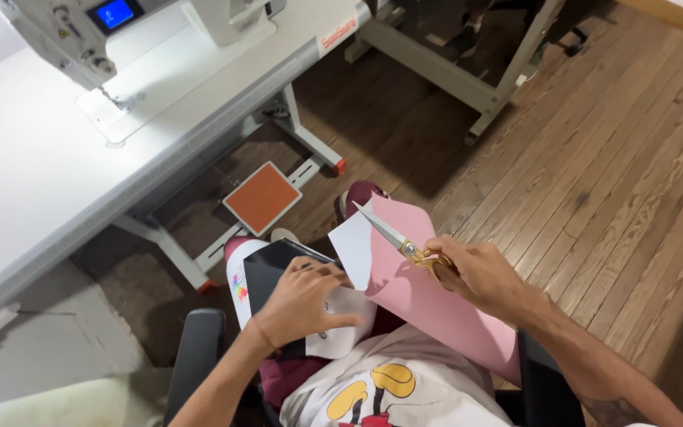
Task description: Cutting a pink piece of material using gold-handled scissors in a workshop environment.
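Note:
My right hand [480,273] grips gold-handled scissors [395,237], whose open silver blades point up-left over a pink sheet [428,304] lying across my lap. A white paper piece [355,249] lies against the pink sheet's left edge, right under the blades. My left hand [303,300] presses down on white paper [341,332] and a black flat item [274,273] on my left thigh, fingers bent. I sit in a black chair.
A white sewing table [33,182] with a sewing machine [128,39] stands at upper left, its orange foot pedal [262,198] on the frame below. A second table's legs [468,79] cross the wooden floor [618,158] at the top. Black chair armrests [195,352] flank me.

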